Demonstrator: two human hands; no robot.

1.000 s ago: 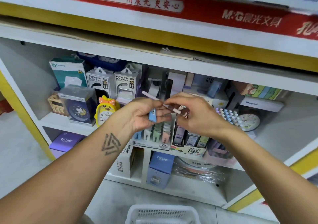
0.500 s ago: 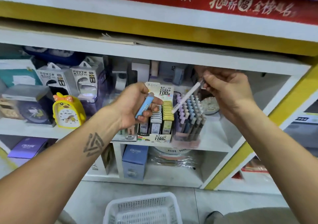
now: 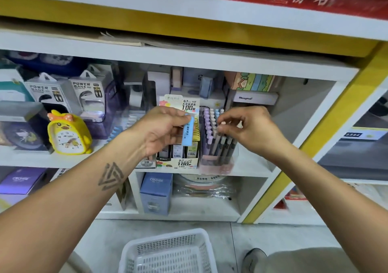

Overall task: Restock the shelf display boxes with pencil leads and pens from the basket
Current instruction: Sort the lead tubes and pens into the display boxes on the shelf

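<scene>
My left hand (image 3: 161,130) grips a light blue pencil lead case (image 3: 187,132) in front of the lead display box (image 3: 178,163), which holds several upright cases on the middle shelf. My right hand (image 3: 249,130) pinches the pale cap of a pen (image 3: 223,123) standing among several pastel pens in the clear pen display box (image 3: 218,163) just right of the lead box. The white plastic basket (image 3: 168,251) sits on the floor below; what lies inside it is hard to tell.
A yellow duck clock (image 3: 68,133) and power bank packs (image 3: 88,96) fill the shelf's left side. Blue and purple boxes (image 3: 156,193) stand on the lower shelf. A yellow post (image 3: 327,130) bounds the shelf on the right. A shoe (image 3: 253,258) rests beside the basket.
My right hand has come down from above and set the pen upright into the clear pen box. My left hand stays near the lead box with the blue case. The camera shifted slightly right.
</scene>
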